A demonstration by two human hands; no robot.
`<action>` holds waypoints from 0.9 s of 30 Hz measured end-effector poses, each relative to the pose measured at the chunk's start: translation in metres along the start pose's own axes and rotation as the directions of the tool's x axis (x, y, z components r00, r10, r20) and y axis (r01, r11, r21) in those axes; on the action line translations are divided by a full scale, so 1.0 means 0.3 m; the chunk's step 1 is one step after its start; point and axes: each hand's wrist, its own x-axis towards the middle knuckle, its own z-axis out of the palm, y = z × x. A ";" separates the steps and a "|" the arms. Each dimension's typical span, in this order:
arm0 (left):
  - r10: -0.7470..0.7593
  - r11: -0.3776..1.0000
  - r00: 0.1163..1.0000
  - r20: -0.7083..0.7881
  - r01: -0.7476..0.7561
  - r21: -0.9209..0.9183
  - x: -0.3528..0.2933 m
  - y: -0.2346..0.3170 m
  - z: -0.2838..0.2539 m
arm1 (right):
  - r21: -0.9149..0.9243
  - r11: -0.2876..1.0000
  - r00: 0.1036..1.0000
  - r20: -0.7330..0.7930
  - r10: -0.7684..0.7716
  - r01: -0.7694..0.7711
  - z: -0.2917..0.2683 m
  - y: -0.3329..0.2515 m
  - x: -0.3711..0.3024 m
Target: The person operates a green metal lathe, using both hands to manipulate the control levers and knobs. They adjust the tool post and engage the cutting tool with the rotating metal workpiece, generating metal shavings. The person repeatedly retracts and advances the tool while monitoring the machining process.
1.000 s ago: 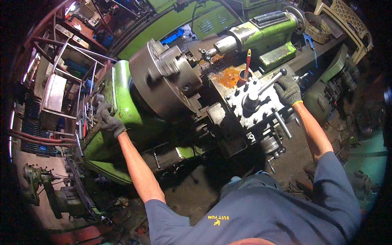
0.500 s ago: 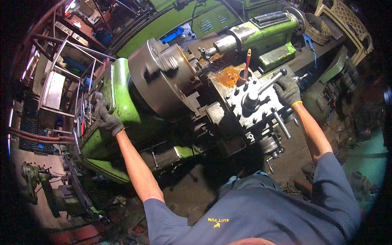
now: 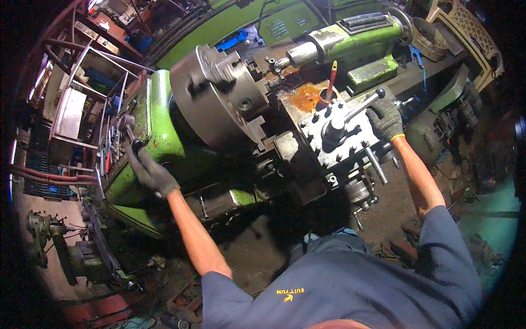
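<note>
My left hand, in a dark knitted glove, is just below a black-knobbed lever on the green headstock of a lathe. Its fingers are stretched out toward the knob, and no object shows in them. My right hand, in a matching glove with a yellow cuff, is curled at the ball end of the lever on the square tool post. Between the hands is the big steel chuck, its jaws and a hole in its rim visible.
A red-handled brush stands in a small pot beside brown oily liquid. The green tailstock is at the far right, near a blue air gun. A metal rack stands left of the headstock.
My left hand has drawn back toward me from the headstock levers, uncovering the black knob. The chuck has turned and its features look sharper. My right hand stays at the tool-post lever.
</note>
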 end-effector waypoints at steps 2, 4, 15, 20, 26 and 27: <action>-0.130 0.991 0.987 -0.095 0.129 -0.025 -0.206 0.095 -0.059 | 0.011 1.000 1.000 0.006 0.001 -0.002 -0.003 -0.008 -0.007; -0.290 0.955 0.949 -0.122 0.295 0.019 -0.485 0.030 -0.117 | 0.003 0.999 0.999 -0.023 -0.042 0.042 -0.001 -0.024 0.012; -0.783 -0.481 -0.416 0.463 0.877 -0.025 -1.458 -0.224 -0.105 | -0.005 1.000 0.999 0.040 0.006 -0.006 -0.004 -0.014 0.014; -0.686 -0.593 -0.387 0.616 0.789 -0.164 -1.450 -0.256 -0.016 | -0.030 1.000 1.000 0.024 -0.007 0.007 0.006 -0.015 0.015; -0.761 -0.553 -0.354 0.543 0.791 -0.260 -1.399 -0.348 0.018 | -0.044 0.999 0.998 0.062 0.007 -0.004 -0.009 -0.023 0.019; -0.769 -0.542 -0.354 0.532 0.803 -0.250 -1.386 -0.386 -0.009 | -0.050 0.999 0.998 0.065 0.020 -0.017 -0.014 -0.031 0.019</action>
